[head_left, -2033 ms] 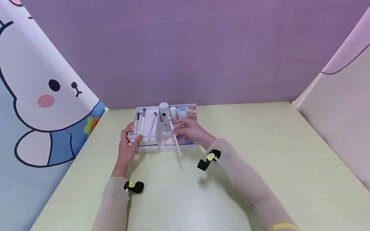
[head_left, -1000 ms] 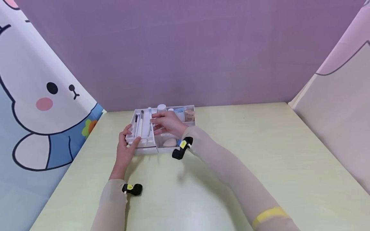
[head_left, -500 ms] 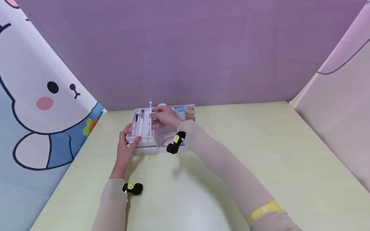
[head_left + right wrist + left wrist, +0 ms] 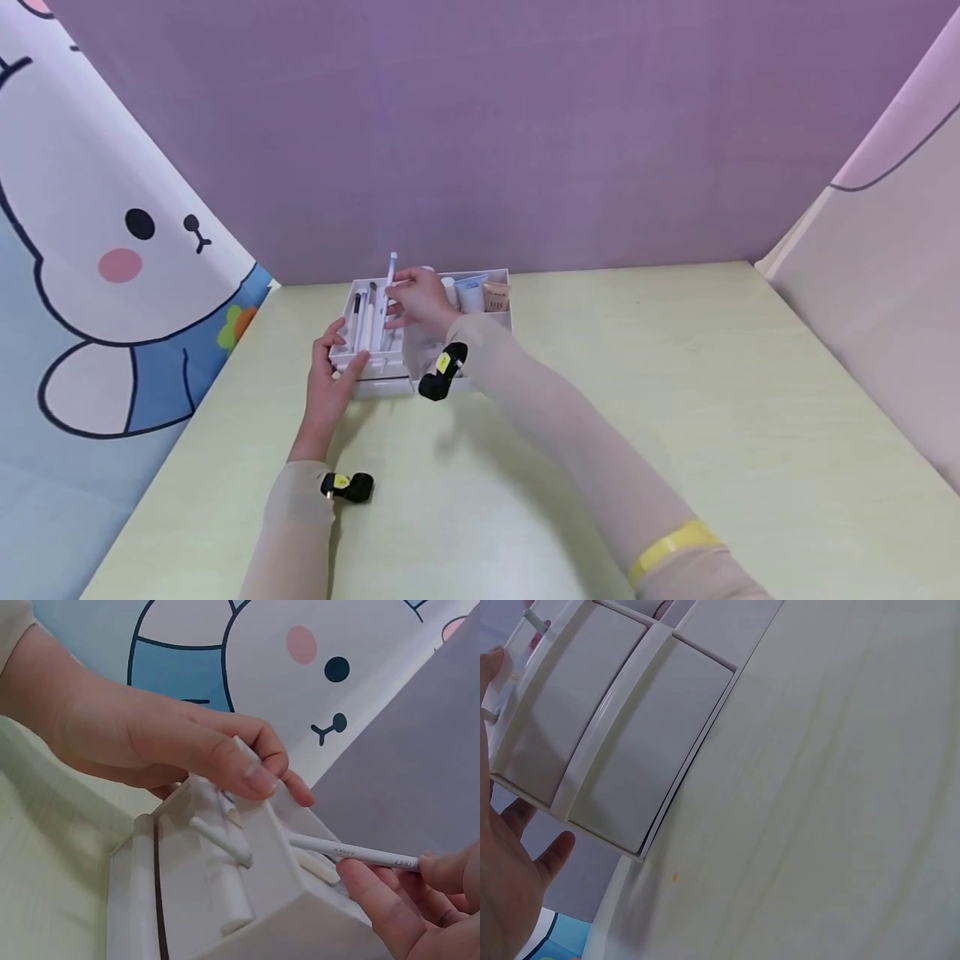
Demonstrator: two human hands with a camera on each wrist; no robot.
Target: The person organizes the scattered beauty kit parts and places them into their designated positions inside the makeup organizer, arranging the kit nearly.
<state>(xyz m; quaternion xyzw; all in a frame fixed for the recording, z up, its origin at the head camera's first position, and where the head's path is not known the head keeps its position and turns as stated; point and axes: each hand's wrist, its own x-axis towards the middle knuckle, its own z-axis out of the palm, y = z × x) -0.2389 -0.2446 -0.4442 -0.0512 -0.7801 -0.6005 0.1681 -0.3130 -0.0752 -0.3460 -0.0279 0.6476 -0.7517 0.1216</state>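
Note:
A white makeup organizer [image 4: 384, 387] stands at the table's back, its upper left tray holding several slim makeup brushes [image 4: 369, 321]. My left hand [image 4: 333, 379] grips the tray's front left corner, thumb on the front and fingers along the side; in the right wrist view the left hand [image 4: 172, 742] lies over the tray's edge. Above the tray my right hand [image 4: 423, 302] pinches a slim white makeup brush [image 4: 391, 271], tilted with one end up. Small printing shows on that brush [image 4: 352, 850] in the right wrist view, between fingertips of the right hand [image 4: 420, 915].
A blue-and-white tube [image 4: 471, 293] and a beige tube [image 4: 497, 297] stand in the organizer's back right compartment, beside a white cap [image 4: 449, 288]. My right forearm hides the front right compartments. Drawer fronts [image 4: 652, 742] face the near side. A purple backdrop [image 4: 525, 142] rises behind the table.
My right hand has carried the brush left from above the right compartments to the brush tray, and its upper end has risen. The left hand keeps its grip on the tray.

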